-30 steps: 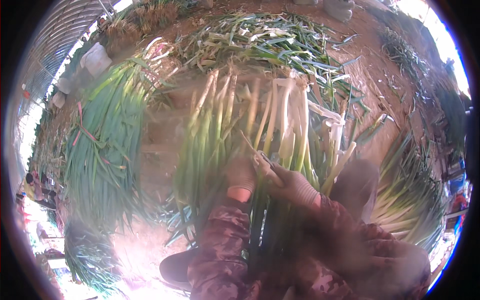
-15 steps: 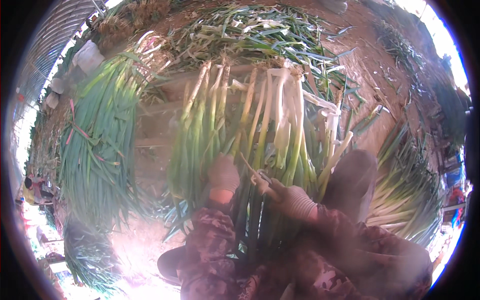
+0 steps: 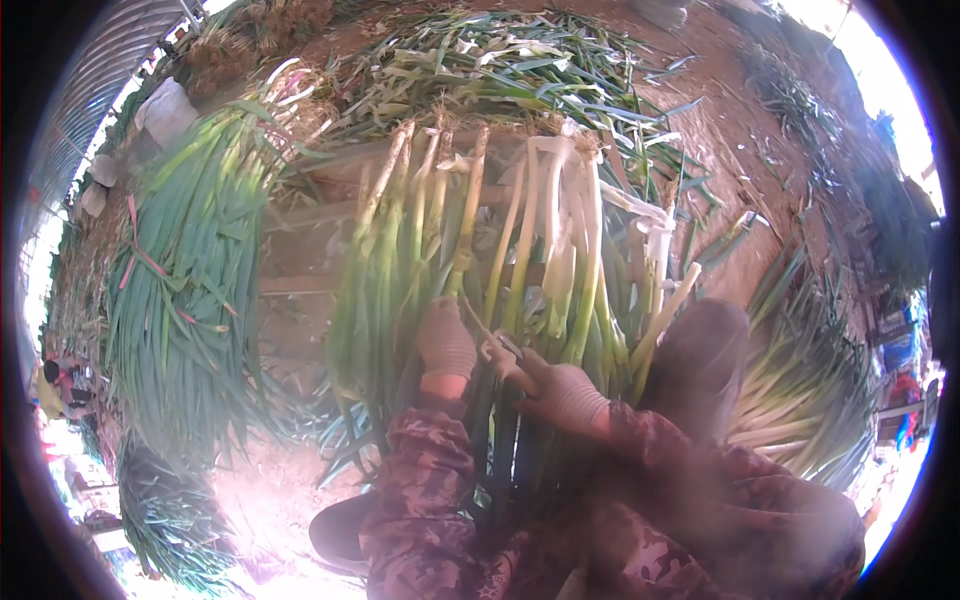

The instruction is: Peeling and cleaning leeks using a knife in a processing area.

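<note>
Scallions in a long bundle point(image 3: 480, 290) lie lengthwise ahead of both hands, roots pointing away, so the stalks can be steadied and gathered: the gloved left hand point(image 3: 446, 345) rests flat on them, fingers loose, gripping nothing. Just beside it, the gloved right hand point(image 3: 560, 392) pinches what seems a thin strip, though haze blurs it. Tied bunches point(image 3: 185, 290) crowd far left, leaving bare dirt only beyond the roots.

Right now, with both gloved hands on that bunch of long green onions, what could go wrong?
The left hand presses the bunch of long green and white onion stalks while the right hand pinches a thin strand. The strand might snap or slip from that grip. The stalks lie loose side by side, so they could fan apart. The tied green bundle with pink bands lies close on the left, so stalks might mix.
</note>
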A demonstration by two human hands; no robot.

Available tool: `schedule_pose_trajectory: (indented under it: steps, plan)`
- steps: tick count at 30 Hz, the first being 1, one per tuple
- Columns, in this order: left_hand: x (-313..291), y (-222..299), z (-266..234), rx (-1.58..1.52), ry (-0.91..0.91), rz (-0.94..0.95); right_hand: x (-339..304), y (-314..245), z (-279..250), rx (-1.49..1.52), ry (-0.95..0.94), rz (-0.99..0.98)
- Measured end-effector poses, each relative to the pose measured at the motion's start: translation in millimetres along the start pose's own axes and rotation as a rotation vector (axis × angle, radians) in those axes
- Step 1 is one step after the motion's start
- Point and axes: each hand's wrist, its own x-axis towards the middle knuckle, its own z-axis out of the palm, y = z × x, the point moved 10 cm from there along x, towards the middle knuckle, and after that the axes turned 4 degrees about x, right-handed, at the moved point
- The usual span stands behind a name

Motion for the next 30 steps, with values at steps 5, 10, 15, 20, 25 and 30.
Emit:
schedule_pose_trajectory:
  steps: [5,10,15,20,25,30]
  plan:
    - [0.5,1.0,-1.5,0.016,0.037,0.025,22.2,9.2,11.9,-0.08,0.074,-0.058]
    - [7.4,-1.1,-11.1,-0.004,0.049,-0.039,39.4,6.6,-0.4,-0.014,0.138,-0.041]
    - [21.0,-1.7,-8.2,0.103,-0.121,-0.108,48.6,-1.2,-25.2,0.091,0.19,0.097]
    - [31.1,3.2,-2.8,0.251,-0.155,-0.084,63.2,-0.9,-35.5,0.074,0.22,0.154]
    - [33.7,6.9,1.2,0.298,-0.135,-0.1,79.9,-3.2,-42.0,0.082,0.261,0.094]
    - [37.9,6.6,7.6,0.285,-0.214,-0.135,89.3,-3.9,-48.3,0.077,0.273,0.082]
